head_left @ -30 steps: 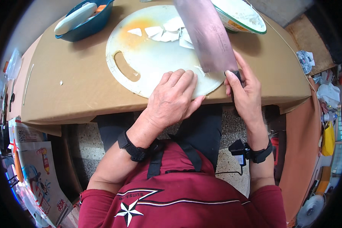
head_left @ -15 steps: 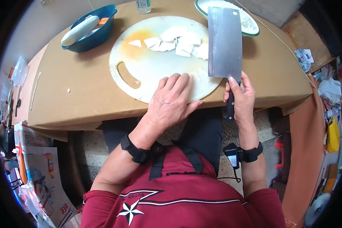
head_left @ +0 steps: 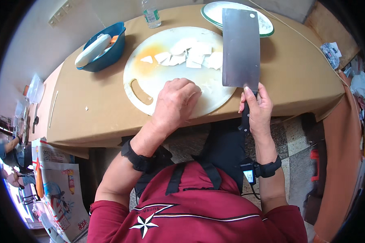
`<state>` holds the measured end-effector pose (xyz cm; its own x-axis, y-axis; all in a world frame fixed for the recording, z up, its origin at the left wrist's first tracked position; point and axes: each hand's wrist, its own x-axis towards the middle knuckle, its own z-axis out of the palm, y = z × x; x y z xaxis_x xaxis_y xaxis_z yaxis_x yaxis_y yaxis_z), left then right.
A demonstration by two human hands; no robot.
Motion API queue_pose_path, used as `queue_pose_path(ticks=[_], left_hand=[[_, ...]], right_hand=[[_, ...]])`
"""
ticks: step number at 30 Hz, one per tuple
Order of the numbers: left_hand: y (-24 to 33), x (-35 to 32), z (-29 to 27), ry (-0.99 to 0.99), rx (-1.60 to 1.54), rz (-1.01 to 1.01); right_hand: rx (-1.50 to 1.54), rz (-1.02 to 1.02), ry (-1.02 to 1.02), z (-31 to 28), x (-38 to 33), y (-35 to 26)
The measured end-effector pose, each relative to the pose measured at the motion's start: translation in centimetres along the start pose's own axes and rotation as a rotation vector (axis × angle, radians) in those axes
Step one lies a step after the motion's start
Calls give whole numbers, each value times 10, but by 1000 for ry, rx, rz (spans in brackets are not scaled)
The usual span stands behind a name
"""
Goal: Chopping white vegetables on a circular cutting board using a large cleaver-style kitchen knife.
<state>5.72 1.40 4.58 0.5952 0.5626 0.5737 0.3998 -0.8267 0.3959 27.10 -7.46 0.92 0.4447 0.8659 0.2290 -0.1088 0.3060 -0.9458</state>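
Observation:
My right hand grips a cleaver by its black handle, its broad blade upright over the right side of a white cutting board. At the board's near edge, my left hand is closed with the fingers curled under. Whatever may be inside that hand is hidden. Across the far half of the board lie several cut white pieces that look like radish. One small wedge sits apart on an orange stain at the left. The blade hides part of the board's right side.
A teal basin at the far left holds a long white radish and orange carrot pieces. A clear bottle stands behind the board. A white oval dish with a green rim is behind the cleaver. A brown cover spreads over the table.
My left hand has curled from spread fingers into a closed shape and drawn slightly left on the board. The cleaver stays raised in my right hand. The whole view has shifted a little.

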Motion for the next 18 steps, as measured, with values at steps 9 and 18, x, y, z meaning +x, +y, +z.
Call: queue_pose_path(ticks=[9,18], left_hand=[[-1,48,-22,-234,246,19],[-12,86,-2,-418,241,136]], right_hand=[[73,-5,33,-3,-2,0],[82,16,42,-4,-4,-2]])
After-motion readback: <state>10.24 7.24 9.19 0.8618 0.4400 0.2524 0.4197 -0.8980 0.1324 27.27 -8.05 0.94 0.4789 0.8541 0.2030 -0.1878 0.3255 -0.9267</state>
